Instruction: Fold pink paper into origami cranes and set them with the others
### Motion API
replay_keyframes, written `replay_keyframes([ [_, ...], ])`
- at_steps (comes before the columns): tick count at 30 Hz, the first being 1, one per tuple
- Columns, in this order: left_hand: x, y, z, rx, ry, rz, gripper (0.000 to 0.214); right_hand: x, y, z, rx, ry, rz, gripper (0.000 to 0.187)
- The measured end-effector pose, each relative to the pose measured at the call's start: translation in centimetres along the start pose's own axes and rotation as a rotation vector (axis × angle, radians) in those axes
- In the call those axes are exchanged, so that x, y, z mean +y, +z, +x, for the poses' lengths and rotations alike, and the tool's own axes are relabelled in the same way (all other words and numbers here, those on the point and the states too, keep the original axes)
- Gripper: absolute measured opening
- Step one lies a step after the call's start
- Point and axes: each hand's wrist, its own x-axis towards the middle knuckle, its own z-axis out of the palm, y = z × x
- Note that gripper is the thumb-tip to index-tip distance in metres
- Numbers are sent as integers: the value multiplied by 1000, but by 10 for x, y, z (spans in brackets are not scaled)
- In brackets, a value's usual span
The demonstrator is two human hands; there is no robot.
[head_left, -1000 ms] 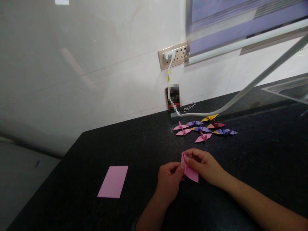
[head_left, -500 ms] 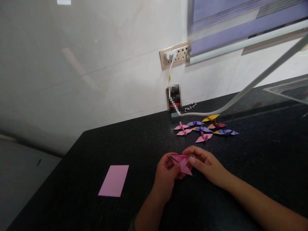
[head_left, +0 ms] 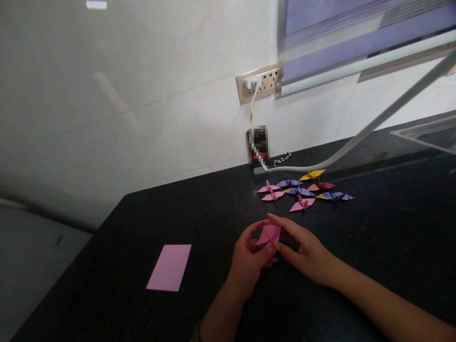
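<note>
A small folded piece of pink origami paper (head_left: 270,233) is held up between my two hands, above the dark countertop. My left hand (head_left: 245,259) grips its left and lower side, thumb in front and fingers behind. From the right, my right hand (head_left: 308,249) closes on it, with the thumb at its lower edge and the fingers along its upper right. Both thumb tips nearly meet at the bottom of the paper. Part of the paper is hidden by my fingers. Several folded paper cranes (head_left: 302,204) in pink, purple, yellow and red stand just beyond my hands.
A flat pink paper sheet (head_left: 169,267) lies on the black countertop (head_left: 117,256) to the left. At the back, a phone-like object with a blurred face (head_left: 259,145) leans on the wall beside a beaded string (head_left: 282,158). A white cable (head_left: 342,154) crosses behind the cranes.
The pink paper has been turned in my hands and now shows a more compact, squarish face. My right thumb has moved down and left to its lower edge.
</note>
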Motion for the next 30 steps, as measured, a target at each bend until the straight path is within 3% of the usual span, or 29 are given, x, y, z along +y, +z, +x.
replay_keyframes([
  [5, 0, 1, 0, -34, -2, 55, 44, -4, 0, 0, 10, -22, -5, 56],
  [9, -3, 1, -1, -20, -7, 12, 41, -3, 2, 1, 27, 71, 123, 52],
  [13, -2, 2, -1, -21, -4, -54, 41, 1, 4, 4, 77, 193, 184, 35],
  [16, -1, 4, -2, -23, 12, -103, 41, 2, 2, 6, 41, 273, 185, 18],
  [21, 2, 9, -6, -1, 24, -175, 46, 2, 0, 8, 18, 233, 231, 14],
  [27, -4, 3, -2, -96, -19, -336, 40, 1, -1, 9, 23, 206, 215, 16],
  [30, -8, -2, 2, -47, -51, -291, 44, -1, -2, 9, 6, 168, 191, 16],
])
